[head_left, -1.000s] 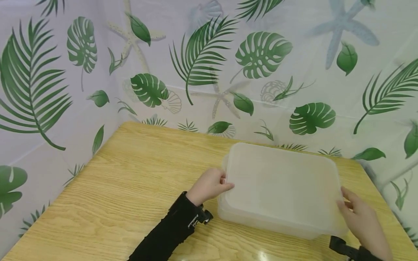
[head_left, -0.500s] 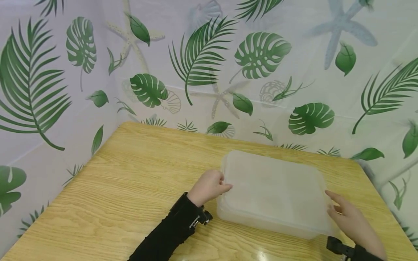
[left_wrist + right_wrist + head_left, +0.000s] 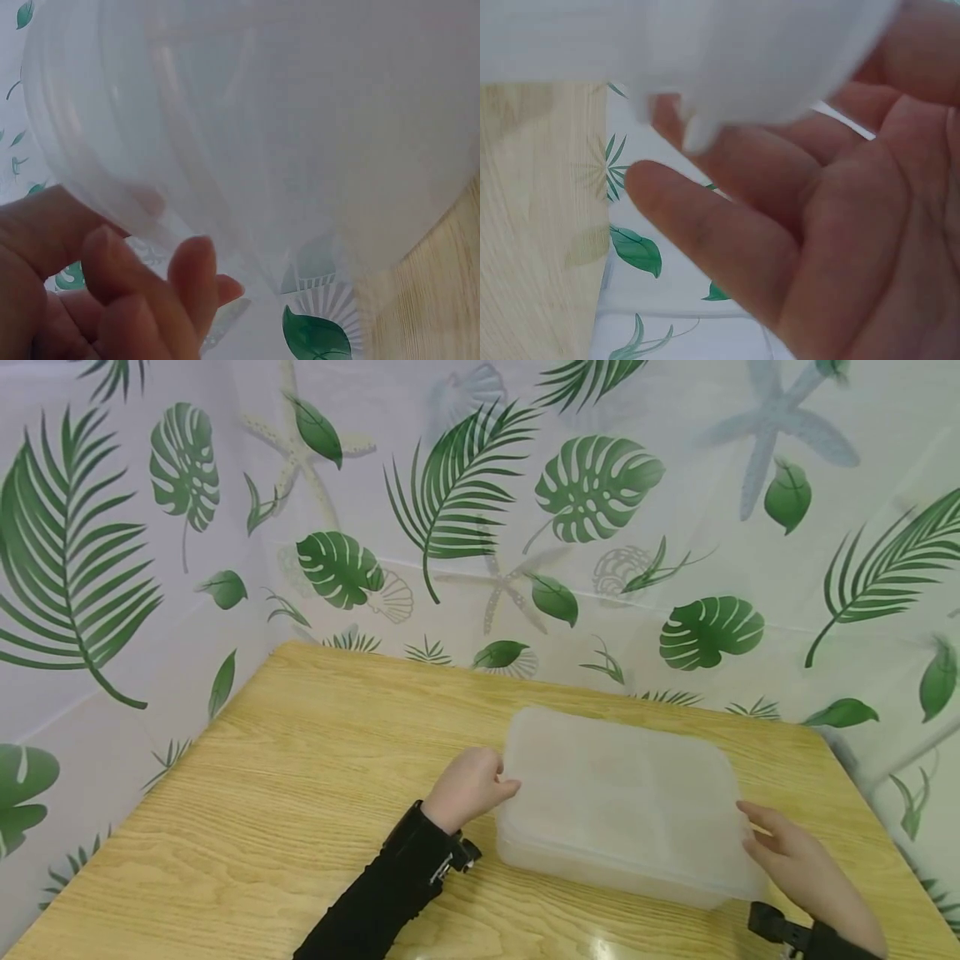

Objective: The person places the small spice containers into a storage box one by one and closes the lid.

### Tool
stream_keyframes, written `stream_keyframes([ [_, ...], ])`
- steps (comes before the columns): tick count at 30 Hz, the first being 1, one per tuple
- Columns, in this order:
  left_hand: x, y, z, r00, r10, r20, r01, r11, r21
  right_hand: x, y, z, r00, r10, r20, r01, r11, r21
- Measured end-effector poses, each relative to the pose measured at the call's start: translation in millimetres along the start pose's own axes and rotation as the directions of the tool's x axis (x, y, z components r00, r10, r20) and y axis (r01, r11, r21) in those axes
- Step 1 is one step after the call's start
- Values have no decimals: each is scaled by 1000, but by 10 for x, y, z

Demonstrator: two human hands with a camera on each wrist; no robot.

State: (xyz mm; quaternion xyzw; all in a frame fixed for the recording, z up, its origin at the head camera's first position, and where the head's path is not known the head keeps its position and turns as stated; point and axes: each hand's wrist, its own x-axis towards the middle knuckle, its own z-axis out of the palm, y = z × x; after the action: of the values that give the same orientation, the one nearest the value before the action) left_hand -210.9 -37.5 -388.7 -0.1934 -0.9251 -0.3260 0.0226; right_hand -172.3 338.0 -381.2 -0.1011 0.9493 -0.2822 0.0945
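A translucent white plastic lid (image 3: 607, 793) covers a shallow rectangular storage box (image 3: 600, 877) on the table. Faint divider lines show through the lid. At the left end, my left hand (image 3: 467, 789) pinches the lid's edge, its thumb on top and the fingers curled beneath. My right hand (image 3: 806, 870) holds the opposite end between thumb and fingers. In the left wrist view, the curled fingers (image 3: 191, 277) lie below the cloudy plastic. The right wrist view has fingers (image 3: 705, 217) reaching under the pale rim, beside a small projecting tab.
The wood-grain table (image 3: 300, 777) extends far to the left of the box. Behind it hangs a white curtain (image 3: 360, 460) printed with green leaves and starfish. The table's right edge runs just beyond my right hand.
The lid has come down and shifted left onto the box, so the dividers now show through. My right hand has moved left with it; the left hand has shifted slightly left.
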Motion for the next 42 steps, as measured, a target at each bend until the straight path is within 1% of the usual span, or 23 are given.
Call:
stream_keyframes([
  [3, -5, -19, 5, 1000, 6, 4, -7, 1000, 19, 3, -6, 0, 1000, 10, 15, -10, 1000, 1],
  [7, -13, -34, 4, 1000, 2, 18, -2, 1000, 26, 0, -18, -5, 998, 46, 47, -46, 999, -3],
  [12, -25, -32, -27, 999, -9, 51, 7, 999, 44, 8, -46, -19, 994, 73, 77, -72, 997, -18],
  [17, -47, -16, -52, 997, -22, 78, 18, 998, 56, 13, -67, -32, 995, 71, 67, -67, 996, -55],
  [21, -48, -15, -48, 995, -11, 99, 4, 998, 69, -13, -52, -53, 997, 58, 53, -54, 996, -71],
  [22, -46, -16, -47, 995, -9, 103, 2, 998, 70, -19, -47, -58, 997, 60, 56, -57, 997, -60],
  [24, -39, -22, -43, 994, -4, 109, -3, 998, 66, -33, -34, -66, 994, 72, 77, -72, 997, -6],
  [25, -37, -24, -41, 994, -7, 113, 0, 998, 59, -35, -23, -70, 993, 80, 92, -83, 996, 27],
  [27, -35, -29, -43, 993, -13, 117, 9, 999, 39, -33, -8, -76, 984, 118, 133, -131, 987, 96],
  [29, -31, -32, -42, 992, -18, 121, 17, 1000, 17, -34, 9, -90, 972, 156, 176, -185, 970, 161],
  [31, -30, -37, -42, 991, -21, 134, 21, 1000, -3, -40, 26, -93, 961, 185, 207, -227, 952, 204],
  [33, -34, -41, -45, 987, -20, 159, 24, 999, -22, -54, 37, -84, 954, 203, 222, -253, 940, 227],
  [35, -44, -44, -52, 979, -22, 204, 34, 998, -56, -68, 46, -73, 950, 209, 231, -264, 934, 240],
  [39, -68, -43, -78, 955, -6, 296, 52, 988, -149, -78, 41, -64, 948, 209, 240, -265, 936, 232],
  [41, -78, -36, -91, 947, 7, 320, 54, 982, -181, -77, 33, -66, 949, 210, 234, -262, 939, 222],
  [42, -78, -33, -95, 947, 9, 322, 55, 980, -189, -75, 30, -70, 950, 207, 232, -258, 941, 217],
])
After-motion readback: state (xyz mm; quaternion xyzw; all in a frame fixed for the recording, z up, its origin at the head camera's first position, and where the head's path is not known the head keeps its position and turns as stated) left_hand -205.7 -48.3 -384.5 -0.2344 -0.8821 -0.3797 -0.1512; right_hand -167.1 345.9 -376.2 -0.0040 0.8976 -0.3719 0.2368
